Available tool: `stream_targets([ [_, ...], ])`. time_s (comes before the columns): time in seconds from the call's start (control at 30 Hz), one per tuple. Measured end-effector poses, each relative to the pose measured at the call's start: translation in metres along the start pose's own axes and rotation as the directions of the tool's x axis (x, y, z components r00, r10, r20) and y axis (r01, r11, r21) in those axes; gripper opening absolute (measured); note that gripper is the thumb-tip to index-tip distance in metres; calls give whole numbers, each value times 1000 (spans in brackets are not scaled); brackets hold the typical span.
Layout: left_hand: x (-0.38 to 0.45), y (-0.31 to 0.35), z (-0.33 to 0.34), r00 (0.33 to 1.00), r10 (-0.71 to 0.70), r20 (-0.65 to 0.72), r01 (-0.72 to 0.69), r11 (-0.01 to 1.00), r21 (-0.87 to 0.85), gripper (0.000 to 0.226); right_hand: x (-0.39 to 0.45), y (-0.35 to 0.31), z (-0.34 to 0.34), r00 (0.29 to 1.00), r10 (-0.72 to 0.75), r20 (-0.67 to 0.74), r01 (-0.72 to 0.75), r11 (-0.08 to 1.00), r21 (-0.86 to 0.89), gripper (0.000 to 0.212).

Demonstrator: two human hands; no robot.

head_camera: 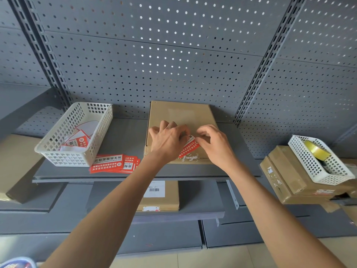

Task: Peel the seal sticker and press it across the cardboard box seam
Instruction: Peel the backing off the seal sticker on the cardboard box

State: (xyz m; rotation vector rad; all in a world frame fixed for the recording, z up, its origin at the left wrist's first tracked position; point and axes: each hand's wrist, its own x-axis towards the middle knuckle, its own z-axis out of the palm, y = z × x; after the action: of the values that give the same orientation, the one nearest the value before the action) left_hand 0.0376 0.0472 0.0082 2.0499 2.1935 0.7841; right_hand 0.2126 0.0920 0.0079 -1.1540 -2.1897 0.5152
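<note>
A white basket (74, 135) on the grey shelf (125, 136) holds what look like discarded backings, probably kept there to clear the work area, and a stack of spare stickers (114, 163) lies just beside it. On the cardboard box (179, 115), the left hand (168, 141) lies spread and partly open, pinning one end of the red seal sticker (190, 148). The right hand (215, 144), fingers curled, pinches the other end, seemingly aligning it over the seam near the box's front edge.
</note>
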Motion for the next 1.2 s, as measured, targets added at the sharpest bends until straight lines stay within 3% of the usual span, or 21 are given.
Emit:
stream_targets([
  [0.1,0,0,0,1000,1,-8,-1,1000,6,18,-1,1,-2,1000,-8,0,8,1000,-20,7],
  [0.4,-1,-1,0,1000,12,-16,-11,1000,19,22,0,1,0,998,-8,54,12,997,-71,11],
  [0.63,-2,0,-2,1000,5,-14,-5,1000,0,19,-1,-1,2,1000,10,16,-10,1000,-28,7],
  [0.73,-2,0,-3,1000,9,-11,-8,1000,3,21,2,-7,4,997,80,19,-81,996,26,23],
  [0.87,-3,0,-3,1000,10,-8,-10,1000,2,23,8,-13,10,999,30,37,-27,998,-55,5],
  [1.03,-10,-5,-3,998,12,-61,-15,999,-36,31,8,-11,11,999,44,17,-45,999,30,6],
  [1.2,-17,-8,-1,990,-10,-140,-1,997,-77,18,8,-7,14,996,81,-31,-78,993,89,2],
])
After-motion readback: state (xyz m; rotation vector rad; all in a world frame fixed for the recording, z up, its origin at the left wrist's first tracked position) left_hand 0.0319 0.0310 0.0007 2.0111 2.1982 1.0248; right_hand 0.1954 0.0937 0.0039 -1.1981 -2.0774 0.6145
